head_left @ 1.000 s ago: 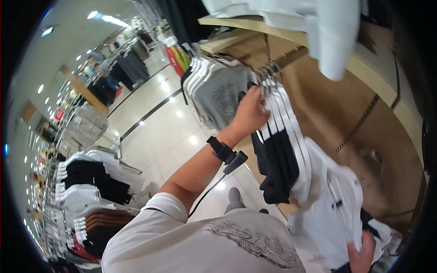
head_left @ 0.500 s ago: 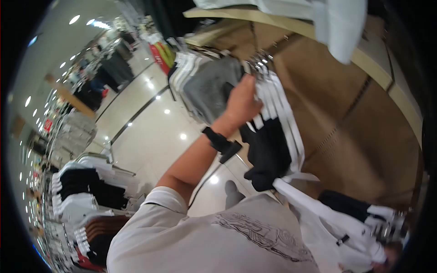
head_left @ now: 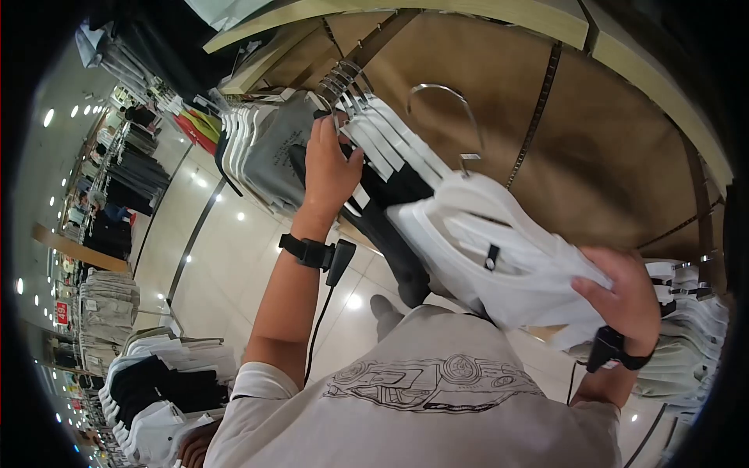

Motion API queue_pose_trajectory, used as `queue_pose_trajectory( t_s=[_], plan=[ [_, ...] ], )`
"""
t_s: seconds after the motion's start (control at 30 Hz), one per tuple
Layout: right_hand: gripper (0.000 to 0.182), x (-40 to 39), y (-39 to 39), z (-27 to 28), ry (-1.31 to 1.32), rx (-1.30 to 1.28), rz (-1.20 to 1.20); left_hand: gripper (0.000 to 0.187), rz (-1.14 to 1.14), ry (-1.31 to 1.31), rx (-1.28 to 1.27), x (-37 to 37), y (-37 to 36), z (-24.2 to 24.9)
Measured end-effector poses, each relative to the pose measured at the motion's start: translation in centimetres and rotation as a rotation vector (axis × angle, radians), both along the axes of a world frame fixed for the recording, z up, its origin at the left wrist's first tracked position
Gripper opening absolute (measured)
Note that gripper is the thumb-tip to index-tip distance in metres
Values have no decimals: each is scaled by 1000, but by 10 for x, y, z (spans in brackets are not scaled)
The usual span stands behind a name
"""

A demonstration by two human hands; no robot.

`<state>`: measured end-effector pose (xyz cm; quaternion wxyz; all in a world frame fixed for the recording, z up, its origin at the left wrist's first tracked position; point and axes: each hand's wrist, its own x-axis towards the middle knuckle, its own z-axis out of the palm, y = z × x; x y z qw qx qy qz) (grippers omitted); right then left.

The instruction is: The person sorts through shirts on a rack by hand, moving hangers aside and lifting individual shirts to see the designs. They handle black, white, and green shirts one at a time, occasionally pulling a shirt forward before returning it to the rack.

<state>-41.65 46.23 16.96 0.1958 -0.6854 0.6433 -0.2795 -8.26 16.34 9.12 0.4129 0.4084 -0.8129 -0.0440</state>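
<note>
Garment display area, viewed from above. A white garment [head_left: 515, 292] is held in front of the wearer's torso, on a white hanger [head_left: 488, 191]; its metal hook [head_left: 445, 87] is seen against a brown wall panel [head_left: 616, 140], apart from the clustered hooks of the hung row. One shoulder of the garment is gripped by the right hand [head_left: 628, 292], thumb and fingers closed over fabric and hanger end.

The left hand [head_left: 329, 168] is placed at the near side of the white hangers [head_left: 390, 144], fingers partly curled close below their hooks; whether a hanger is clasped cannot be told. Black garments [head_left: 402, 253] are hung beside it, and a grey garment [head_left: 273, 156] is seen on its far side.

The panel is marked by dark slotted strips and is topped by a curved, pale wooden shelf edge [head_left: 499, 9]. The floor [head_left: 234, 242] is laid in pale, glossy tiles, crossed by dark lines; bright light spots are reflected in it. Folded-over light garments [head_left: 686, 343] are seen beyond the right wrist. At lower left, white and black garments [head_left: 168, 390] are racked; above them, a red sign [head_left: 62, 313] is displayed. Small ceiling lights are visible at far left.
</note>
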Motion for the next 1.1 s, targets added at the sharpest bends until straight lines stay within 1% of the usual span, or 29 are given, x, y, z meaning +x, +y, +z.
queue_pose_trajectory(
  t_s=[0.03,0.1,0.13,0.2,0.23,0.27,0.33,0.4,0.47,0.5,0.57,0.6,0.67,0.7,0.73,0.8,0.83,0.87,0.9,0.93,0.97,1.0,1.07,1.1],
  plan=[
    [40,8,-9,-7,-8,-2,-4,63,-4,-8,-2,-1,0,-1],
    [38,25,-27,-18,33,-126,-39,55,-62,57,-85,-4,-5,-9],
    [38,34,-34,-23,26,-132,-47,55,-70,49,-91,-2,-12,-16],
    [35,50,-48,-30,-82,-154,-51,55,-69,-34,-279,3,-25,-29],
    [36,57,-57,-32,-105,-136,-67,55,-128,-1,-250,2,-20,-26],
    [36,63,-65,-36,-111,-136,-73,55,-134,-8,-250,2,-18,-24],
    [36,73,-82,-44,-170,-140,-40,53,-159,113,-146,0,-16,-21],
    [33,84,-99,-48,-162,-97,-8,55,-165,120,-93,1,-13,-20],
    [30,95,-116,-62,-162,-128,23,60,-74,124,50,1,-8,-20],
    [30,100,-124,-68,-163,-128,24,60,-73,123,51,0,-7,-22],
    [27,107,-142,-80,-137,-156,45,63,-12,243,-206,-6,-10,-24],
    [27,109,-149,-87,-142,-154,39,63,-18,238,-203,-7,-9,-21],
    [27,113,-159,-103,-195,-122,50,63,14,382,-231,-9,-3,-12],
    [27,114,-164,-113,-197,-120,45,61,7,387,-314,-8,-7,-9],
    [29,117,-169,-124,-175,-157,62,61,4,385,-309,-7,-8,2],
    [30,127,-175,-148,-160,-173,74,58,36,131,-415,-4,-10,23],
    [32,135,-177,-161,-185,-290,72,54,-51,215,-318,-7,-16,29],
    [35,141,-175,-174,-208,-403,71,54,-51,211,-293,-10,-15,31],
    [42,145,-171,-183,-191,-385,82,53,-46,181,-259,-14,-13,37],
    [42,146,-171,-193,-189,-375,78,53,-43,153,-233,-18,-16,40],
    [42,146,-172,-203,-190,-384,94,57,-50,211,-216,-16,-27,32],
    [43,147,-171,-207,-193,-390,114,57,-46,213,-203,-18,-29,27],
    [45,145,-168,-212,-184,-350,109,65,-89,223,-268,-17,-31,17],
    [46,145,-164,-215,-175,-321,97,65,-68,176,-335,-18,-28,18]
  ],
)
